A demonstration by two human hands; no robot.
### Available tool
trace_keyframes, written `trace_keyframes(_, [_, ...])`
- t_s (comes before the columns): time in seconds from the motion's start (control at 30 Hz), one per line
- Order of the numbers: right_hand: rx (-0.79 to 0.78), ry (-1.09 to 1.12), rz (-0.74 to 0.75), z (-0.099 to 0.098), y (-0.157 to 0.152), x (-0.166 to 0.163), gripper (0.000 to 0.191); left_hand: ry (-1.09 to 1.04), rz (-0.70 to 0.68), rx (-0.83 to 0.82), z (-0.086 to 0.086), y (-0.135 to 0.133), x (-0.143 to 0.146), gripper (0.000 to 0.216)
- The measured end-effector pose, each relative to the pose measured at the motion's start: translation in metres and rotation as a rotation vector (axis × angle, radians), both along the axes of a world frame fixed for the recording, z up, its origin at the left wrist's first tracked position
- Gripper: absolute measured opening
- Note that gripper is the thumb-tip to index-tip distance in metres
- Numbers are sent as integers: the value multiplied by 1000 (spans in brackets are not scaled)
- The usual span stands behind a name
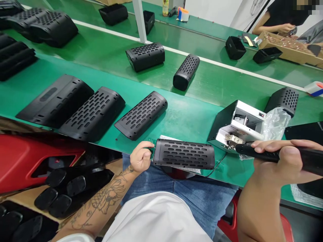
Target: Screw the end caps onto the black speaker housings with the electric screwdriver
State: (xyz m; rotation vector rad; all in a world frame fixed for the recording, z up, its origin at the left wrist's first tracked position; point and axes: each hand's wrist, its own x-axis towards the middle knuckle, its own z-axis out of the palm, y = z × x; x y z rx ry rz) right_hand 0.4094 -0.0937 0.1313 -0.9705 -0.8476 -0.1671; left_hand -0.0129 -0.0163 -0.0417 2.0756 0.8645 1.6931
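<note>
A black perforated housing lies lengthwise at the table's front edge, on a pale sheet. Beside its left end is my left hand, fingers curled and closed; a small dark bit shows at the fingertips, too hidden to name. My right hand is wrapped round a black electric screwdriver, held nearly level. The screwdriver's tip is at the front outlet of a white and black screw feeder, and I cannot tell whether they touch.
More perforated housings lie to the left and on the green conveyor behind. Clear plastic wrap leans against the feeder. Red stools and boxed black parts are below. Across the line, a person works near a cardboard box.
</note>
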Motion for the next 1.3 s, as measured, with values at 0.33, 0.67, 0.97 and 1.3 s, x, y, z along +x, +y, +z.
trace_keyframes(0.33, [20, 39, -13, 2, 1, -6, 28, -67, 36, -32, -7, -3, 8, 5])
trace_keyframes(0.67, [14, -37, 0, 2, -5, -1, 27, 45, 35, 52, 4, 0, 2, 19])
trace_keyframes(0.97, [17, -2, -18, 0, -6, -1, 30, 74, 16, 52, 17, 0, 5, 34])
trace_keyframes(1.3, [-166, 176, 118, 5, -15, 18, 23, 27, 85, 11, 15, 2, 13, 9])
